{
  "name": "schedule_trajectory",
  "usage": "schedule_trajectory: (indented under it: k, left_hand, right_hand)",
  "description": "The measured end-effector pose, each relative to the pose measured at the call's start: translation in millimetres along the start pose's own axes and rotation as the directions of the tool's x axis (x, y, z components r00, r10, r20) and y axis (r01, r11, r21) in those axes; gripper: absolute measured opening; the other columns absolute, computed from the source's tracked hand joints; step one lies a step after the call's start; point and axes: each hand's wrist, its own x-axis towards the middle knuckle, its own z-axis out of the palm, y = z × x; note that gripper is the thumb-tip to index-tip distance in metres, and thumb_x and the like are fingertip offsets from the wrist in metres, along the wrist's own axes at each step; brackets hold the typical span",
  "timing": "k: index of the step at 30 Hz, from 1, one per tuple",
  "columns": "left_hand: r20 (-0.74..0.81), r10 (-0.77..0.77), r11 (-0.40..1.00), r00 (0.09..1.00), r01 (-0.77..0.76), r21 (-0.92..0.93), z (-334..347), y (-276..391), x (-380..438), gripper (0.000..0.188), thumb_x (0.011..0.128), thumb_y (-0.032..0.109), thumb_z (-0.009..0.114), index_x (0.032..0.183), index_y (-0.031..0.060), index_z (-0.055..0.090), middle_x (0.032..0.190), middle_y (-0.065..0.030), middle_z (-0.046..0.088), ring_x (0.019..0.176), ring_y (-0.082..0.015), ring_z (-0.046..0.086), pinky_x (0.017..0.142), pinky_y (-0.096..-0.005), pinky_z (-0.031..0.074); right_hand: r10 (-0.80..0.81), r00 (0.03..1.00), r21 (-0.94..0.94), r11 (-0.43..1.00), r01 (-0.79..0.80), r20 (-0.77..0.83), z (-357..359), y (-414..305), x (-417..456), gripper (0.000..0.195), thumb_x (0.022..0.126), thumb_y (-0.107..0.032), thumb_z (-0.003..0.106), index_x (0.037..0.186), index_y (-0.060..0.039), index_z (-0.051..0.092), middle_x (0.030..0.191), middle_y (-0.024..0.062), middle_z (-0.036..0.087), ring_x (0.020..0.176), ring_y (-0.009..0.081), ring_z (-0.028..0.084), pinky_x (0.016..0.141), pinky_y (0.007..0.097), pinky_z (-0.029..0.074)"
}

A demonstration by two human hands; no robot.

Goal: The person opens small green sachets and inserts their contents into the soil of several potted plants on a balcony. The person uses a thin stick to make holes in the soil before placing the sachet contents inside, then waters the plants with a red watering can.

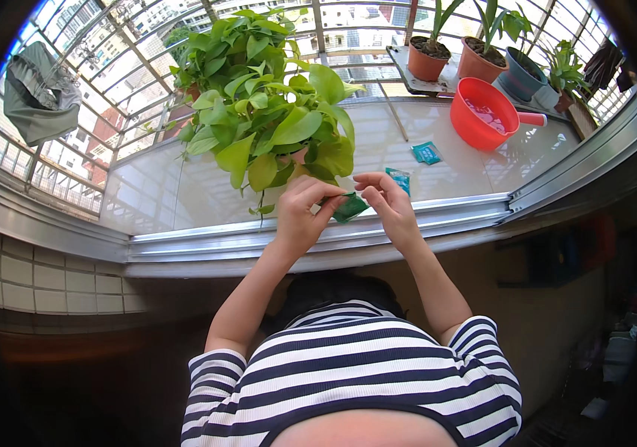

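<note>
Between its thumb and fingers my left hand (305, 211) pinches a small green sachet (350, 208) by its upper left corner, above the metal window track. My right hand (390, 204) is just right of the sachet with its fingers curled and apart; no grip on the sachet can be seen. Partly hidden behind the right fingers lies a teal packet (399, 180). A second teal packet (426, 153), which bears writing, lies farther back on the tiled ledge. A leafy potted plant (290, 120) stands directly beyond my left hand, its pot mostly hidden by leaves.
A red plastic dipper (483, 114) with pinkish contents stands on the right of the ledge (441, 179). Behind it, several potted plants stand on a board (405, 70). A thin stick (392, 110) lies near the middle. The aluminium window track (318, 240) runs along the front; metal bars enclose the ledge.
</note>
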Motion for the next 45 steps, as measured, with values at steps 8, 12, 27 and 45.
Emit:
schedule_trajectory:
  k: [8,12,27,45]
  left_hand:
    - [0.138,-0.537,0.527,0.832,0.458,-0.716,-16.0,-19.3,-43.6,0.013,0.089,0.012,0.065,0.088,-0.0011,0.065,0.077,0.0007,0.063,0.071,-0.0043,0.054,0.063,-0.0214,0.043]
    - [0.038,-0.52,0.695,0.853,0.448,-0.562,-21.1,-19.5,-50.5,0.012,0.087,0.011,0.066,0.089,-0.0013,0.066,0.076,-0.0022,0.064,0.07,-0.0085,0.056,0.064,-0.0236,0.044]
    - [0.15,-0.19,0.978,0.97,0.201,-0.064,-41.3,-16.0,-52.3,0.009,0.082,0.005,0.065,0.09,0.0016,0.066,0.081,-0.0105,0.06,0.073,-0.0258,0.058,0.064,-0.0325,0.045]
    - [0.346,-0.483,0.344,0.805,0.537,-0.77,-32.1,-36.5,-71.6,0.009,0.091,0.008,0.059,0.084,0.0025,0.062,0.079,0.0026,0.059,0.074,-0.0057,0.051,0.068,-0.0221,0.041]
  right_hand:
    - [0.099,0.962,0.018,0.994,-0.107,0.254,23.6,-8.3,1.5,0.014,0.08,-0.001,0.071,0.092,0.0025,0.066,0.085,0.0049,0.067,0.078,0.0108,0.061,0.075,0.0242,0.049]
    - [0.035,0.972,-0.077,0.997,-0.018,0.232,32.2,-17.0,0.4,0.014,0.08,-0.002,0.07,0.092,0.0016,0.067,0.083,0.0046,0.065,0.077,0.0113,0.059,0.073,0.0246,0.047]
    - [0.02,0.927,-0.283,0.954,0.094,0.376,40.8,-39.9,-3.0,0.012,0.074,-0.002,0.074,0.08,-0.0004,0.064,0.075,0.007,0.061,0.064,0.015,0.058,0.058,0.0272,0.046]
    - [-0.437,0.833,-0.228,0.821,0.524,0.339,70.5,-38.5,-6.9,0.013,0.071,0.007,0.066,0.08,-0.002,0.062,0.074,0.0099,0.057,0.066,0.0269,0.056,0.055,0.0345,0.045]
